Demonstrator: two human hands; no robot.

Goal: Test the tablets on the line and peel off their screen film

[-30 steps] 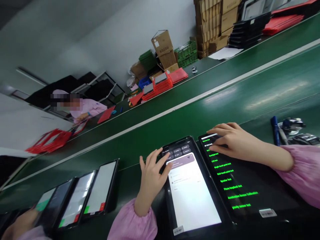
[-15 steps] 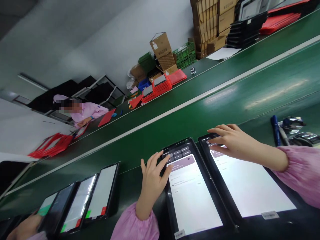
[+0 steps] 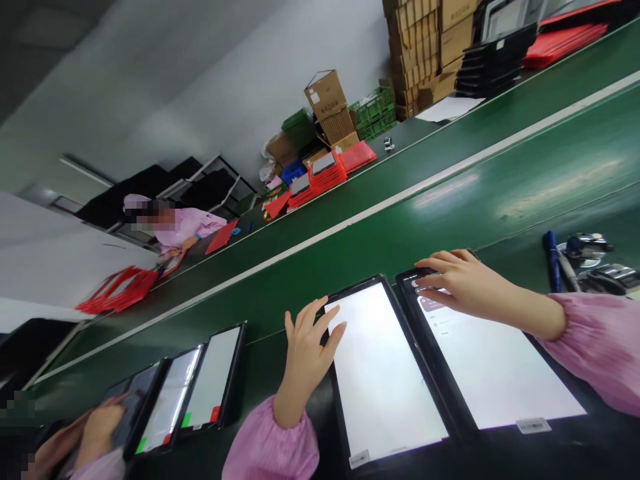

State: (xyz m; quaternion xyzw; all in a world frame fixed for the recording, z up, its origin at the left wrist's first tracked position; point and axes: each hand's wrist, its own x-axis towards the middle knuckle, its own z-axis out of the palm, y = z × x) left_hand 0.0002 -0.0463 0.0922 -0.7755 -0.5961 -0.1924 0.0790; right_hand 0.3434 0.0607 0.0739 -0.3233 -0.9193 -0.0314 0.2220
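I have the left hand (image 3: 305, 343) with fingers spread and empty over the upper left of a tablet (image 3: 390, 380) at lower centre; the right hand (image 3: 463, 283), loosely bent and empty, covers the top of a second tablet (image 3: 505, 373) at lower right; contact I cannot tell; I would favour light, single-fingertip taps; a shiny green bench (image 3: 370, 247) crosses the frame; cardboard boxes (image 3: 410, 60) stand upper right, a co-worker (image 3: 185, 227) sits left.
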